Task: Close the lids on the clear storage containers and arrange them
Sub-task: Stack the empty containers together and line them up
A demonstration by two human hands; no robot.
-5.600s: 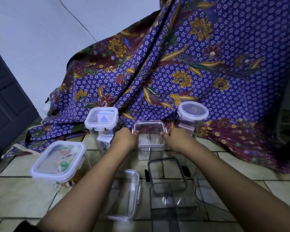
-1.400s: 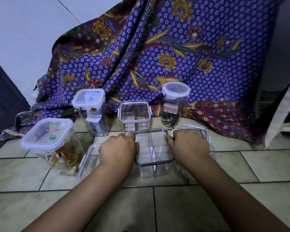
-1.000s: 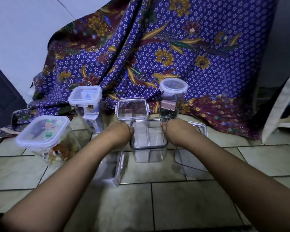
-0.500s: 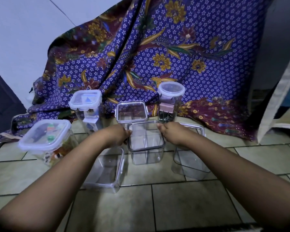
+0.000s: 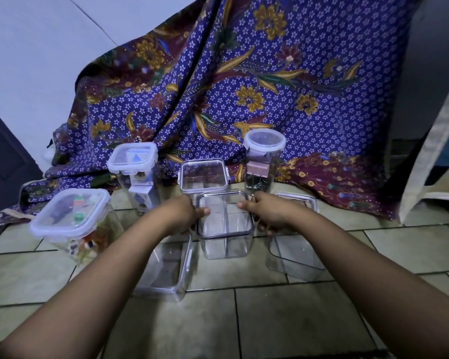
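Floor: tiled [image 5: 283, 320], batik cloth [image 5: 283, 86] draped behind.
Box: divided clear box [image 5: 224, 224], centre, just before a lidded one [image 5: 204, 177].
Hands: left hand [image 5: 178, 215] and right hand [image 5: 267, 212] clasp its dark-rimmed lid, fingers curled over the sides.
Risk: uneven pressing may leave one edge unlatched, or nudge the box behind.
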